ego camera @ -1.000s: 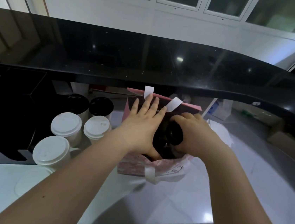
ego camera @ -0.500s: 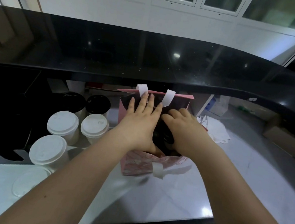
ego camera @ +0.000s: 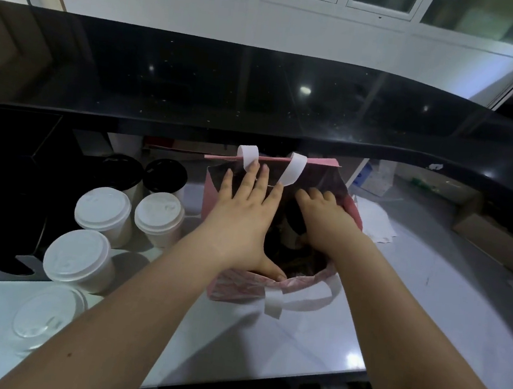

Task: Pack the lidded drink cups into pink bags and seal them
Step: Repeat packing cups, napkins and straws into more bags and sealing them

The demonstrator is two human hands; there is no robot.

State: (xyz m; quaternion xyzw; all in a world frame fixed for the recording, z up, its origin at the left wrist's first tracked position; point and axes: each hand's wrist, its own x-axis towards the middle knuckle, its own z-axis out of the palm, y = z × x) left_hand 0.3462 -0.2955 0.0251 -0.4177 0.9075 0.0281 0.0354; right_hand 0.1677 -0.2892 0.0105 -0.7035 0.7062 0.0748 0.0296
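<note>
– Flat and spread: my left hand point(ego camera: 245, 222) holds nothing. Its straight fingers press the inside of the pink bag point(ego camera: 238, 285) toward the twelve o'clock wall, with the thumb down at the six o'clock rim. My right hand point(ego camera: 325, 224) reaches into the mouth at three o'clock, fingers curled over a black-lidded cup point(ego camera: 295, 218).

– Is the cup seated?

– I cannot tell. The inside is dark and my hand hides most of the cup. I judge the step in hand is setting it down.

– How would you do that well?

– I would let the left hand hold the mouth wide so the wall does not fold in. I would lower the cup upright and release it only once it stands on the bag's floor. The far handle point(ego camera: 292, 173) touches my left fingertips, and I would keep it out of the opening.

– And the bag itself?

– It stands on the white counter point(ego camera: 296, 342) at the centre of my view, just below the black ledge point(ego camera: 260, 92). It is pink outside and dark inside, with white strap handles. The near handle point(ego camera: 301, 298) hangs outward at six o'clock, and the near rim is crumpled. It looks soft, so a sideways push could tip it.

– What remains?

– Three white-lidded cups point(ego camera: 103, 209) wait at nine o'clock from the bag, and a dark-lidded pair point(ego camera: 165, 176) at ten. The bag is not yet sealed.
</note>
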